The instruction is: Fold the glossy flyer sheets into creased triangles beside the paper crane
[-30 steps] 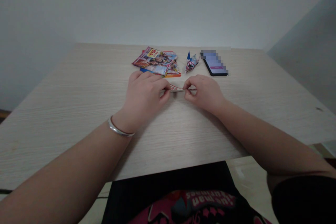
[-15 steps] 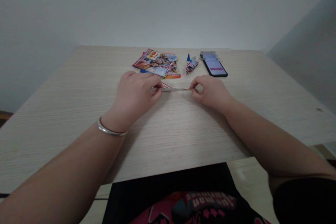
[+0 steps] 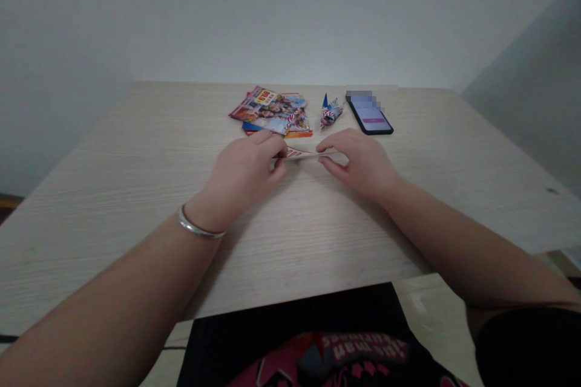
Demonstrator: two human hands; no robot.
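My left hand, with a silver bangle on its wrist, pinches a small folded strip of paper just above the table. The paper is pale with red markings and narrows to a point on the right. Much of its left part is hidden behind my left fingers. My right hand is at the pointed end, thumb and index finger parted with the tip close to the gap between them. Whether a fingertip still touches the paper I cannot tell.
Behind my left hand lies a stack of colourful printed sheets. A folded paper crane stands right of it, and a phone with a lit screen lies farther right. The pale wooden table meets a wall at the back.
My right thumb and index finger have parted from their pinch on the paper's right end. Both hands have drawn slightly closer together, the left one moving right with the paper.
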